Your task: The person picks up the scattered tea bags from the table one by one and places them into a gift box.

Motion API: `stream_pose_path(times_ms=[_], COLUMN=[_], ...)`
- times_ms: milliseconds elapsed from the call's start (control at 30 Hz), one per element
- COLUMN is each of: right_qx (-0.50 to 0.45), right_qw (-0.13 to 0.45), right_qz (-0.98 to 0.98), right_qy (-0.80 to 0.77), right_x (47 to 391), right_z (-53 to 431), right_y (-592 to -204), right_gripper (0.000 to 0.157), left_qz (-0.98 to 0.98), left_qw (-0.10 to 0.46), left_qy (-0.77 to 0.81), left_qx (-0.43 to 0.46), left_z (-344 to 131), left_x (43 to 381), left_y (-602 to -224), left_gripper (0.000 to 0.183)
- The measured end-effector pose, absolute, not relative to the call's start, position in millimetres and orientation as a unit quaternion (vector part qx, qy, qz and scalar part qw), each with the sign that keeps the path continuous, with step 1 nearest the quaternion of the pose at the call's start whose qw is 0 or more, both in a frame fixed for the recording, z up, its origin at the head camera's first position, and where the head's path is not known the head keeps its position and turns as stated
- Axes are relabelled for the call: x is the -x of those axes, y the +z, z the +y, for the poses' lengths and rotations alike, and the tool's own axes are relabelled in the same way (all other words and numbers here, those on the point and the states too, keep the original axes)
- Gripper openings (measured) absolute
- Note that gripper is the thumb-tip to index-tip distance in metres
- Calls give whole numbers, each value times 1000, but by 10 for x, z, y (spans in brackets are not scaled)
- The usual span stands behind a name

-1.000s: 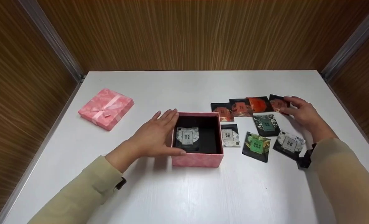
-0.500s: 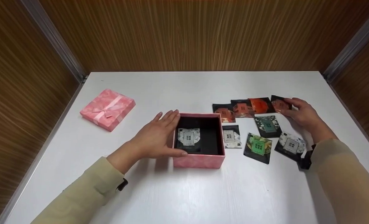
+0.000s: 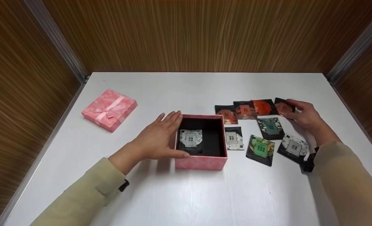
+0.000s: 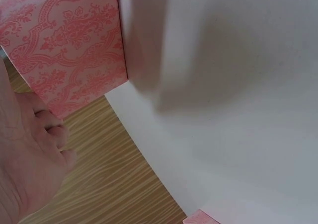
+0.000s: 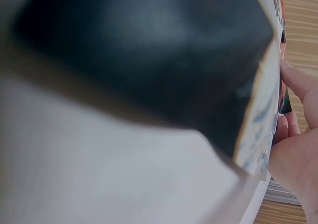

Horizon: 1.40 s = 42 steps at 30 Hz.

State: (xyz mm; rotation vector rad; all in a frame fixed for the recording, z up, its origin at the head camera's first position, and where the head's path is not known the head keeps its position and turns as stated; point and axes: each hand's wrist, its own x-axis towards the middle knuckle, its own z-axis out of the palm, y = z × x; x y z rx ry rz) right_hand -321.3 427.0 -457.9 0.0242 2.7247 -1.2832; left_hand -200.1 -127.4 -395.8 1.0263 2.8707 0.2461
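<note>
An open pink box (image 3: pixel 199 163) with a black inside stands mid-table. A black and white sachet (image 3: pixel 190 140) lies inside it, on the left. My left hand (image 3: pixel 156 138) rests against the box's left wall, fingers straight along the rim and thumb across the near corner. In the left wrist view its palm shows beside the patterned pink wall (image 4: pixel 64 40). At the far right my right hand (image 3: pixel 306 117) pinches the right edge of a dark red sachet (image 3: pixel 282 107) between thumb and fingers. This sachet ends the back row, beside an orange sachet (image 3: pixel 263 107).
Two more reddish sachets, one of them near the box (image 3: pixel 226 114), continue the back row. Nearer lie a dark green sachet (image 3: pixel 271 128), a bright green one (image 3: pixel 260 150) and two white-patterned ones (image 3: pixel 294 148). A pink lid with a bow (image 3: pixel 110 110) lies at the left.
The whole head view has shifted slightly. Both hands keep nearly the same places, the left at the box and the right at the dark red sachet.
</note>
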Motion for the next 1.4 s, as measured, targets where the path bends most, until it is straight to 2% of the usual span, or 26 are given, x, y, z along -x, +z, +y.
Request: stream_pose_path(times_ms=[167, 400, 533, 667, 833, 1233, 1400], right_qx=[-14, 0, -5, -8, -9, -41, -47], right_qw=[78, 83, 90, 79, 54, 45, 42], right_qz=[911, 911, 905, 906, 914, 916, 913], right_qy=[-406, -404, -417, -415, -402, -396, -403], right_x=[3206, 3224, 3204, 3187, 3162, 3070, 3050], right_z=[4285, 4279, 4250, 4226, 4197, 4281, 4309], right_y=[-4572, -4563, -4564, -4549, -4546, -4527, -4522], right_gripper=[79, 72, 80, 85, 81, 94, 86], left_qz=[939, 940, 940, 940, 939, 940, 941], left_qw=[44, 45, 45, 45, 42, 50, 53], left_qy=[79, 76, 76, 76, 79, 73, 74], left_qx=[-333, -329, -329, -329, -333, -328, -325], left_z=[-1272, -1269, -1279, -1282, -1280, -1277, -1270], left_x=[1998, 2000, 1990, 1993, 2008, 1996, 1996], left_y=[-3960, -3954, -3959, -3954, -3960, -3962, -3956], left_gripper=[131, 132, 132, 132, 131, 132, 132])
